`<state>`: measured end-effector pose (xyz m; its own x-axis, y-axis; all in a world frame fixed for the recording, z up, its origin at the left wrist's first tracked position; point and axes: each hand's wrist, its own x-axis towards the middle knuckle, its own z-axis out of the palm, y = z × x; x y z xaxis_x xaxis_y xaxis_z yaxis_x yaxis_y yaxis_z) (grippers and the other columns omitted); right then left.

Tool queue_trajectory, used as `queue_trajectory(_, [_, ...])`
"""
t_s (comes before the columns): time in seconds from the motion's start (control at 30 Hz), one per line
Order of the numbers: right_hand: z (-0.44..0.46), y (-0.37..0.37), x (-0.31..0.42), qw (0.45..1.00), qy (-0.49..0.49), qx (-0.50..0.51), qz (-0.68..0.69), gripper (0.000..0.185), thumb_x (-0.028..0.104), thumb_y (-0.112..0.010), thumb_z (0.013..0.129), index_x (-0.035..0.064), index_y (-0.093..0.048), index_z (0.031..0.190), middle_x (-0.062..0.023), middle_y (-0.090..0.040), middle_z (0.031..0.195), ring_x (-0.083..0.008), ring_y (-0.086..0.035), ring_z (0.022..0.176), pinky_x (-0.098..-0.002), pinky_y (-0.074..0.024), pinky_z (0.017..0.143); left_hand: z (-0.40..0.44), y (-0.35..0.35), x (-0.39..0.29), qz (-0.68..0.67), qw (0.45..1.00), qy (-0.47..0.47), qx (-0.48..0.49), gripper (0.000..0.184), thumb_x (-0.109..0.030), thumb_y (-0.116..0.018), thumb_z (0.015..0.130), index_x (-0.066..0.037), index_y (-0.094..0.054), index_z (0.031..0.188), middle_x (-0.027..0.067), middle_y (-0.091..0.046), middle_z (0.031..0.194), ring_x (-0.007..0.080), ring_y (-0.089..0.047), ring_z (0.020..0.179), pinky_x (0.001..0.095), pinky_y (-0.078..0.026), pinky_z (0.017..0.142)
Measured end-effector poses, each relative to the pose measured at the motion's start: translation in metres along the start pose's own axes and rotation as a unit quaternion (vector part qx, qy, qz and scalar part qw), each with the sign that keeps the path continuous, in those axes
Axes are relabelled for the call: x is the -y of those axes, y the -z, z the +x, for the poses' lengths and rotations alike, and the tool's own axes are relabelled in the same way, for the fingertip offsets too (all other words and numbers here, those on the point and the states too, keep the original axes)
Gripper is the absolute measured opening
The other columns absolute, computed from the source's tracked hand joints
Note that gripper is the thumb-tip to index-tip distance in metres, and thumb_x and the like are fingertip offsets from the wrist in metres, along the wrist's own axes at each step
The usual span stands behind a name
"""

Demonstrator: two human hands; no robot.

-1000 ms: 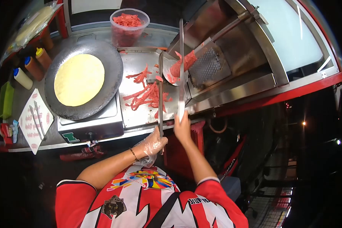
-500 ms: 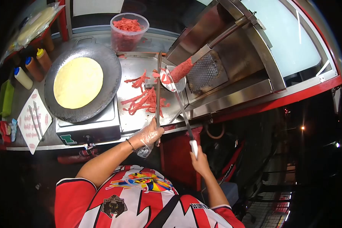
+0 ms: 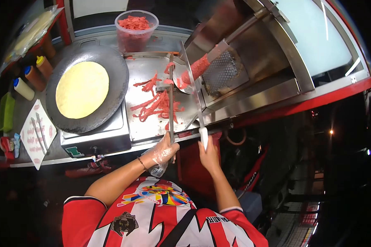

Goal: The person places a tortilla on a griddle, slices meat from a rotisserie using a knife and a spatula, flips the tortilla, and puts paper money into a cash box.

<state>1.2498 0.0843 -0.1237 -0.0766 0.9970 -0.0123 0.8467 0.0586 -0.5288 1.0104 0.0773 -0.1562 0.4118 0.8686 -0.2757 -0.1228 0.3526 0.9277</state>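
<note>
The bare right hand point(image 3: 209, 154) gripped a long white-handled metal knife point(image 3: 194, 94), the plastic-gloved left hand point(image 3: 163, 151) a long grey tool point(image 3: 171, 99). Beyond their fingers was a red meat cylinder point(image 3: 199, 68). The knife had moved forward.

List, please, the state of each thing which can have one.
Left hand: gloved, closed on metal tool
Right hand: closed on knife handle
Spit meat: skewered
Meat strips: cut, loose
Tub: open, holding meat
Flatbread: flat, whole, on pan
Three bottles: capped, upright
Tongs: lying down
</note>
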Motion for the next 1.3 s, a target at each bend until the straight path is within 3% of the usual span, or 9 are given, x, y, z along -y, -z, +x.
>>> queue_trajectory(0.17, [-0.041, 0.007, -0.022, 1.000, -0.011, 0.012, -0.019, 0.026, 0.017, -0.060, 0.099, 0.0008, -0.044, 0.113, -0.0325, -0.063, 0.079, -0.0542, -0.063, 0.079, -0.0570, -0.0470, 0.062, 0.012, 0.011, -0.001, 0.010, 1.000, -0.004, 0.009, 0.048, -0.022, -0.051, 0.096, 0.011, -0.027, 0.120, 0.0148, -0.059, 0.069, 0.0240, -0.064, 0.056, 0.0387, -0.056, 0.053])
queue_trajectory(0.27, [-0.019, 0.013, -0.015, 0.998, 0.004, 0.017, -0.061, 0.029, 0.016, -0.061, 0.098, 0.0001, -0.045, 0.115, -0.0331, -0.063, 0.079, -0.0536, -0.064, 0.080, -0.0556, -0.0478, 0.062, 0.013, 0.009, -0.007, 0.004, 1.000, 0.001, 0.003, 0.043, -0.023, -0.052, 0.096, 0.008, -0.029, 0.115, 0.0142, -0.058, 0.067, 0.0238, -0.064, 0.055, 0.0386, -0.056, 0.053])
queue_trajectory(0.5, [-0.080, 0.084, -0.019, 0.995, -0.031, 0.071, -0.069, 0.026, 0.014, -0.061, 0.097, 0.0004, -0.045, 0.113, -0.0336, -0.064, 0.080, -0.0541, -0.063, 0.083, -0.0588, -0.0476, 0.066, 0.030, 0.016, -0.012, -0.003, 0.999, 0.039, 0.007, 0.079, -0.021, -0.051, 0.094, 0.011, -0.005, 0.151, 0.0106, -0.058, 0.072, 0.0214, -0.062, 0.054, 0.0364, -0.055, 0.051])
queue_trajectory(0.6, [-0.063, 0.087, -0.014, 0.992, -0.056, 0.095, -0.062, 0.028, 0.015, -0.063, 0.097, 0.0003, -0.045, 0.113, -0.0340, -0.065, 0.084, -0.0541, -0.063, 0.085, -0.0580, -0.0480, 0.066, 0.031, 0.017, -0.013, -0.034, 0.999, -0.002, 0.010, 0.025, -0.017, -0.051, 0.094, -0.002, -0.035, 0.106, 0.0070, -0.050, 0.072, 0.0190, -0.058, 0.053, 0.0373, -0.055, 0.049])
queue_trajectory(0.63, [-0.065, 0.086, -0.020, 0.990, -0.070, 0.109, -0.052, 0.029, 0.015, -0.063, 0.097, 0.0004, -0.046, 0.115, -0.0334, -0.065, 0.084, -0.0534, -0.063, 0.085, -0.0563, -0.0485, 0.066, 0.031, 0.016, -0.013, -0.053, 0.999, -0.001, 0.007, 0.021, -0.015, -0.051, 0.093, -0.005, -0.035, 0.102, 0.0060, -0.047, 0.071, 0.0180, -0.055, 0.052, 0.0362, -0.054, 0.047])
queue_trajectory(0.73, [-0.083, 0.100, -0.022, 0.987, -0.072, 0.140, -0.024, 0.031, 0.016, -0.063, 0.097, 0.0007, -0.047, 0.118, -0.0313, -0.065, 0.083, -0.0510, -0.066, 0.083, -0.0515, -0.0494, 0.067, 0.033, 0.019, -0.009, -0.074, 0.997, -0.009, 0.018, 0.021, -0.012, -0.051, 0.092, -0.006, -0.035, 0.103, 0.0059, -0.047, 0.071, 0.0179, -0.054, 0.051, 0.0357, -0.053, 0.047])
queue_trajectory(0.83, [-0.088, 0.110, -0.026, 0.984, -0.087, 0.157, -0.006, 0.031, 0.016, -0.063, 0.098, 0.0008, -0.048, 0.120, -0.0291, -0.065, 0.082, -0.0483, -0.067, 0.082, -0.0475, -0.0495, 0.068, 0.034, 0.025, -0.002, -0.058, 0.998, 0.002, 0.025, 0.037, -0.018, -0.050, 0.094, 0.004, -0.035, 0.120, 0.0088, -0.054, 0.072, 0.0193, -0.058, 0.054, 0.0363, -0.056, 0.050])
queue_trajectory(0.93, [-0.075, 0.103, -0.024, 0.984, -0.081, 0.160, -0.001, 0.030, 0.017, -0.063, 0.097, 0.0006, -0.049, 0.118, -0.0276, -0.065, 0.082, -0.0465, -0.067, 0.079, -0.0464, -0.0494, 0.068, 0.027, 0.027, -0.001, -0.070, 0.997, -0.017, 0.035, 0.025, -0.017, -0.050, 0.095, -0.002, -0.036, 0.109, 0.0063, -0.051, 0.070, 0.0188, -0.057, 0.054, 0.0356, -0.055, 0.050])
queue_trajectory(1.3, [-0.102, 0.117, 0.001, 0.990, -0.082, 0.117, -0.016, 0.025, 0.015, -0.063, 0.097, 0.0003, -0.048, 0.110, -0.0309, -0.064, 0.083, -0.0507, -0.065, 0.080, -0.0511, -0.0482, 0.067, -0.014, 0.052, 0.003, -0.026, 0.999, 0.025, 0.009, 0.021, -0.013, -0.048, 0.095, -0.002, -0.037, 0.109, 0.0057, -0.049, 0.070, 0.0181, -0.054, 0.049, 0.0345, -0.053, 0.048])
